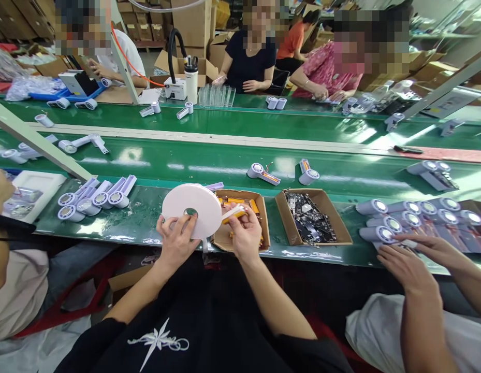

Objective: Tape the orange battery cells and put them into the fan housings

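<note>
My left hand point(177, 241) grips a large white tape roll point(207, 210), fingers spread over its face near the centre hole. Close to the roll's right edge, my right hand point(246, 235) pinches an orange battery point(228, 219) with a whitish strip along it. Whether that strip is still joined to the roll, I cannot tell. Below and behind my hands is a cardboard box point(265, 228) of orange batteries point(253, 207), partly hidden by the roll and right hand. A lilac plastic part point(215, 186) shows just behind the roll.
Right of the batteries stands a cardboard box point(343, 228) of dark circuit boards. Lilac fan bodies point(90, 202) lie left; more point(407, 217) lie right beside a co-worker's hands point(409, 264). Two fan bodies with orange batteries point(269, 177) lie on the green belt point(155, 160). Co-workers sit opposite.
</note>
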A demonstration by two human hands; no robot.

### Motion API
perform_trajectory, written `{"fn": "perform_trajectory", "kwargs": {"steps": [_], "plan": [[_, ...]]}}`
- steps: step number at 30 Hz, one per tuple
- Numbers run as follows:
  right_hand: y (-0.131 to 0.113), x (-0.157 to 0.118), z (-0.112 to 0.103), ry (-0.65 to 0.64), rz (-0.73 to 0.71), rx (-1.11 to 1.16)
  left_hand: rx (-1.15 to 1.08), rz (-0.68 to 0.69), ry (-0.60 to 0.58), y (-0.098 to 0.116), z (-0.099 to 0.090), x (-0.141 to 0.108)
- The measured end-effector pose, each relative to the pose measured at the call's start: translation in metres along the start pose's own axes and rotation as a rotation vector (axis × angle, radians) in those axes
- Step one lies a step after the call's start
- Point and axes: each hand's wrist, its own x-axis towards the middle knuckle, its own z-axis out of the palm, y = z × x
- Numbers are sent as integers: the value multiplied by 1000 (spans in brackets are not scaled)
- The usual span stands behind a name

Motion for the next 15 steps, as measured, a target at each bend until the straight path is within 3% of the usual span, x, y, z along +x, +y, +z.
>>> {"fn": "perform_trajectory", "kwargs": {"steps": [2,4,6,9,12,14,15], "plan": [[6,-6,10,137,-8,138,-36,-89,39,17,3,-4],[3,-2,8,137,59,208,-79,-125,10,26,1,-10],[-9,12,-10,103,92,233,-94,-119,-62,22,-8,-19],[-35,39,-52,229,-90,251,-39,-171,-202,-16,-20,-32],[-48,43,-80,323,-222,208,24,-302,-356,-63,-23,-44],[-42,26,-82,222,-165,67,8,-347,-369,-77,-20,-46],[-37,14,-78,109,-119,-51,-33,-337,-339,-76,-19,-46]]}}
